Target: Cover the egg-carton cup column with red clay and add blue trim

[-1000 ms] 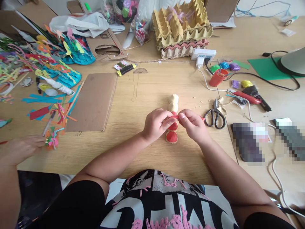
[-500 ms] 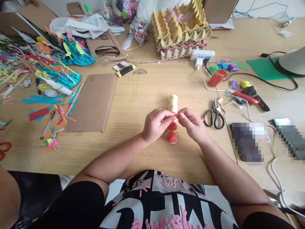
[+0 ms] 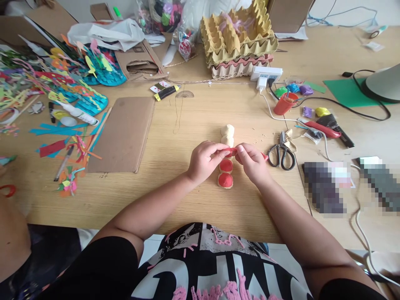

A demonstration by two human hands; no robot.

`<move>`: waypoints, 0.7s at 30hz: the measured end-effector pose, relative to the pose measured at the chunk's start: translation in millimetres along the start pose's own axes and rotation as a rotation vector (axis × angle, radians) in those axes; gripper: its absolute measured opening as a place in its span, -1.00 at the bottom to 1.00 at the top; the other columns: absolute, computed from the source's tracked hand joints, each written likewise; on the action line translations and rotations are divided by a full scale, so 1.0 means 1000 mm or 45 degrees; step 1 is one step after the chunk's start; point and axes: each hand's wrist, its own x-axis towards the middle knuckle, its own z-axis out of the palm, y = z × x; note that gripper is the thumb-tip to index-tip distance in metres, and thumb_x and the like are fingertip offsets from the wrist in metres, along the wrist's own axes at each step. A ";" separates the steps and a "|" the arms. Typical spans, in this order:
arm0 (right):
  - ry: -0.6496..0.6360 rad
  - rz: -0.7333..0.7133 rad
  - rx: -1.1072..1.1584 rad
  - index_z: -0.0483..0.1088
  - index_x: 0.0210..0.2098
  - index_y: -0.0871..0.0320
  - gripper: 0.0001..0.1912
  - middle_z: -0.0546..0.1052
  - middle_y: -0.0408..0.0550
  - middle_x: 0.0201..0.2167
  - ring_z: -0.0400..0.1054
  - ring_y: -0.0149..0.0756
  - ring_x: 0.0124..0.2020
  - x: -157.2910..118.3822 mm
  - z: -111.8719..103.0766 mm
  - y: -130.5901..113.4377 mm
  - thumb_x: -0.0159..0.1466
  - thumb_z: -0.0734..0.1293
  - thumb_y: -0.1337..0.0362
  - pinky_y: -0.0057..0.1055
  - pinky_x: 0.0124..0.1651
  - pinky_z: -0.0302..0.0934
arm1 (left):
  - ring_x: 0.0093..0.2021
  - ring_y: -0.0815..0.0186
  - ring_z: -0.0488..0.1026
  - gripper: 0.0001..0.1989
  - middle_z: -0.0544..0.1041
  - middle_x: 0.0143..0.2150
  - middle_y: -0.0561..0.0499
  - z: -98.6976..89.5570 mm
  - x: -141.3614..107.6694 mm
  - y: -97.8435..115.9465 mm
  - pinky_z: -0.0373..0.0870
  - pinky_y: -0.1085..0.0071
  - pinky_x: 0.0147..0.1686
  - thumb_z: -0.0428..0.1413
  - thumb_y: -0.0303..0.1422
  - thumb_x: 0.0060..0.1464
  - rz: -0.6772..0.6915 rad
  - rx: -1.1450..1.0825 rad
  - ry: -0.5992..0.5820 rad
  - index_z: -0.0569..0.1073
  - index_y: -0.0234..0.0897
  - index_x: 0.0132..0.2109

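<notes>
My left hand (image 3: 204,160) and my right hand (image 3: 252,161) meet over a row of egg-carton cups (image 3: 227,133) lying lengthwise on the table. Between the pinched fingertips of both is a small piece of red modelling clay (image 3: 230,151). More red pokes out beside the right hand's little-finger side. Two near cups carry a smooth red filling (image 3: 225,180), while the two far ones look plain cream. My hands and the clay partly hide the middle of the row. Black-handled scissors (image 3: 282,152) lie just right of my right hand.
A brown cardboard sheet (image 3: 120,135) lies to the left, near paper scraps (image 3: 69,183). Stacked egg trays (image 3: 239,46) stand at the back beside a power strip (image 3: 266,73). A red cup (image 3: 285,104), a white cable and clay packets (image 3: 321,111) are on the right. Another person's arm (image 3: 12,233) is at lower left.
The red clay shows a little wider between my fingertips, and my right hand has shifted slightly right. At the left edge, the other person's arm has moved up over the table.
</notes>
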 end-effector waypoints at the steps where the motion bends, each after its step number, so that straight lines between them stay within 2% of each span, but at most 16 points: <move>1: -0.004 0.000 0.001 0.50 -0.36 0.06 -0.25 0.29 -0.22 -0.52 0.07 -0.33 -0.46 0.000 0.000 0.000 0.38 0.41 -0.54 -0.27 -0.31 0.13 | -0.27 0.34 0.67 -0.86 0.81 -0.21 0.02 0.000 0.001 0.000 0.61 0.35 -0.12 0.31 -0.26 0.51 0.012 -0.002 0.011 0.76 -0.14 -0.03; 6: -0.011 -0.023 0.008 0.48 -0.36 0.05 -0.28 0.32 -0.21 -0.48 0.11 -0.31 -0.43 0.001 0.000 0.000 0.36 0.47 -0.51 -0.27 -0.27 0.17 | -0.26 0.31 0.67 -0.80 0.82 -0.20 0.02 -0.001 0.003 0.001 0.62 0.30 -0.07 0.27 -0.18 0.55 0.008 -0.009 -0.017 0.78 -0.10 -0.03; 13: 0.019 0.014 -0.072 0.34 -0.50 0.06 -0.15 0.26 -0.21 -0.53 0.07 -0.34 -0.45 0.007 0.001 -0.005 0.31 0.39 -0.62 -0.27 -0.31 0.09 | -0.27 0.26 0.64 -0.53 0.78 -0.27 -0.03 -0.003 0.007 0.002 0.59 0.27 -0.11 0.12 0.04 0.60 -0.133 -0.010 -0.104 0.75 -0.14 -0.13; 17: 0.022 0.080 -0.105 0.33 -0.51 0.06 -0.13 0.19 -0.24 -0.57 -0.01 -0.37 -0.49 0.018 -0.002 -0.017 0.30 0.37 -0.65 -0.29 -0.37 -0.01 | -0.20 0.25 0.69 -0.64 0.81 -0.19 -0.06 -0.005 0.016 0.008 0.60 0.29 -0.09 0.22 -0.05 0.53 -0.326 -0.173 -0.087 0.77 -0.18 -0.08; 21: -0.030 0.203 0.017 0.48 -0.38 0.07 -0.20 0.28 -0.24 -0.55 0.02 -0.39 -0.50 0.036 -0.008 -0.023 0.21 0.52 -0.58 -0.34 -0.43 -0.08 | -0.12 0.24 0.73 -0.76 0.84 -0.07 -0.07 -0.002 0.030 0.001 0.64 0.31 -0.05 0.33 -0.15 0.40 -0.541 -0.407 -0.083 0.78 -0.19 -0.01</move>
